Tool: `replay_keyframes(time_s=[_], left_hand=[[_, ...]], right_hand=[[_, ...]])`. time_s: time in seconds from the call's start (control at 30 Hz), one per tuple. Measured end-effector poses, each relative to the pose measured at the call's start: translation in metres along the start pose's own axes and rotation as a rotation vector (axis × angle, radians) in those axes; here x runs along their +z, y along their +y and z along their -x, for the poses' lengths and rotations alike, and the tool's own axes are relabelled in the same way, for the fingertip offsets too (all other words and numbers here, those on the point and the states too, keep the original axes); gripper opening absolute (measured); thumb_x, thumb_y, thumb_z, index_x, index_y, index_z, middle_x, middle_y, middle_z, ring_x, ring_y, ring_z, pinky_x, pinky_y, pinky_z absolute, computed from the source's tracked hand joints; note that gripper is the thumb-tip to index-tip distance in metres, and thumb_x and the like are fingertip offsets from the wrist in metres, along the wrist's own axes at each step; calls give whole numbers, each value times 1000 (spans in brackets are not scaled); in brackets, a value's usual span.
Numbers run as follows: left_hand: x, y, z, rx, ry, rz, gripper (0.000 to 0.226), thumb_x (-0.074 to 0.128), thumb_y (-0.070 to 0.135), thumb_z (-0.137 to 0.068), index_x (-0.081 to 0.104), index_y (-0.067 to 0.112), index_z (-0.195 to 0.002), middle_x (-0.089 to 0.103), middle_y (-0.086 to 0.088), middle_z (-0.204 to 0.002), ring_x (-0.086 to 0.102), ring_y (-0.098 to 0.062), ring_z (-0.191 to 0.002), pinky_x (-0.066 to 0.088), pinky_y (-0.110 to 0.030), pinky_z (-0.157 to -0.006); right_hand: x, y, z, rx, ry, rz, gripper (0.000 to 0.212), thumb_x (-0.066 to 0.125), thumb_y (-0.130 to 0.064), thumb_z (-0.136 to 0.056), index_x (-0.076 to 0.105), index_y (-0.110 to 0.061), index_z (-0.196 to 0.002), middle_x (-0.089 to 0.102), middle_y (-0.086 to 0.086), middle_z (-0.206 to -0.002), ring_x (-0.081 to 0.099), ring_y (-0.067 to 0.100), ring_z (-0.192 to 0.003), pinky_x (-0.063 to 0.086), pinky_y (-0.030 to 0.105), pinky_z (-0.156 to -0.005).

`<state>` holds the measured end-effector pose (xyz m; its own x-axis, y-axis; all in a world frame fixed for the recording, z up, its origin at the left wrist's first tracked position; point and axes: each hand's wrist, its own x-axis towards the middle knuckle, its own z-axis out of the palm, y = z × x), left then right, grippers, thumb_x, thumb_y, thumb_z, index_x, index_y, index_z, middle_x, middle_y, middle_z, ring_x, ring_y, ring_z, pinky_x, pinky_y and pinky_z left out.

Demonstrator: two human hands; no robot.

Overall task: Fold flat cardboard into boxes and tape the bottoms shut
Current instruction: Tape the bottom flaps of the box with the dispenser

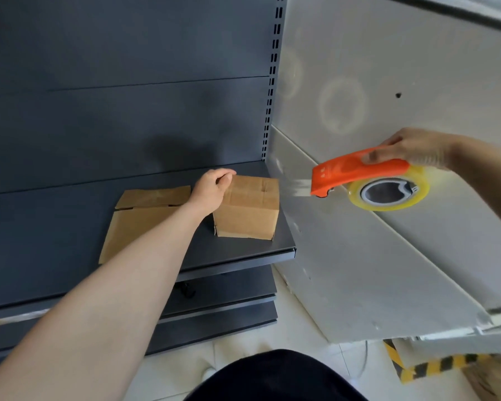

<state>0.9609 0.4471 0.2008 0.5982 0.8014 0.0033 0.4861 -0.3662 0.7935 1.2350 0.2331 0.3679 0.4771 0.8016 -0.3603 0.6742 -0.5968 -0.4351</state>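
Observation:
A small folded cardboard box [248,206] stands on the dark grey shelf [237,250], near its right end. My left hand [211,189] grips the box's top left edge. My right hand [414,150] holds an orange tape dispenser [356,172] with a clear yellowish tape roll [388,192], in the air to the right of the box. A strip of clear tape [294,188] stretches from the dispenser toward the box's right side. Flat cardboard [139,224] lies on the shelf left of the box, partly under my left forearm.
The shelf's dark back panel [128,96] rises behind the box. A grey slanted panel [359,256] stands right of the shelf. Lower shelves [220,308] sit beneath. Yellow-black hazard tape [434,366] marks the floor at lower right.

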Motion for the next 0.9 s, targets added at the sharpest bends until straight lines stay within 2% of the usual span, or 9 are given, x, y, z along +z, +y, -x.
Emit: replay_keyframes(time_s=[0.17, 0.4, 0.53, 0.63, 0.7, 0.83, 0.9], left_hand=[[0, -2, 0, 5, -12, 16, 30, 41, 25, -101, 64, 18, -120, 60, -5, -122, 53, -20, -115, 39, -27, -96], [1, -1, -1, 0, -5, 14, 30, 41, 25, -101, 63, 18, -120, 59, -5, -120, 52, -18, -112, 35, -22, -90], [3, -2, 0, -5, 0, 19, 30, 42, 25, -101, 63, 18, -120, 58, -6, -120, 52, -18, -112, 34, -21, -89], [2, -1, 2, -15, -2, 31, 30, 41, 27, -101, 61, 19, -122, 57, -5, -121, 50, -17, -112, 33, -21, -89], [2, -1, 2, -27, -4, 31, 30, 41, 28, -101, 61, 19, -122, 56, -5, -122, 50, -16, -112, 33, -22, -89], [4, 1, 1, -34, -6, 40, 28, 42, 28, -101, 61, 19, -120, 56, -6, -121, 50, -18, -110, 34, -23, -88], [6, 2, 0, -39, -7, 49, 27, 43, 27, -100, 61, 18, -118, 57, -8, -120, 52, -20, -110, 36, -24, -88]], right_hand=[[14, -5, -8, 47, -9, 158, 37, 69, -52, -77, 71, -15, -77, 67, 6, -79, 60, 23, -76, 43, 33, -74], [55, -8, -30, 90, -53, 202, 43, 68, -56, -76, 66, -14, -73, 63, 6, -76, 58, 26, -75, 43, 32, -70], [73, -24, -39, 64, -62, 200, 45, 68, -53, -76, 68, -9, -85, 65, 9, -84, 59, 27, -78, 43, 31, -70], [83, -40, -44, 28, -53, 208, 52, 69, -52, -77, 68, -5, -98, 67, 16, -100, 62, 32, -93, 48, 36, -81], [85, -49, -45, 20, -32, 226, 55, 69, -50, -78, 66, -2, -106, 65, 17, -106, 60, 33, -93, 48, 35, -81], [82, -60, -41, 9, -2, 289, 51, 69, -49, -78, 64, -3, -99, 64, 16, -100, 57, 31, -85, 45, 34, -74], [93, -66, -40, -46, 30, 412, 43, 67, -49, -78, 63, -8, -92, 62, 15, -94, 57, 32, -83, 44, 31, -67]])
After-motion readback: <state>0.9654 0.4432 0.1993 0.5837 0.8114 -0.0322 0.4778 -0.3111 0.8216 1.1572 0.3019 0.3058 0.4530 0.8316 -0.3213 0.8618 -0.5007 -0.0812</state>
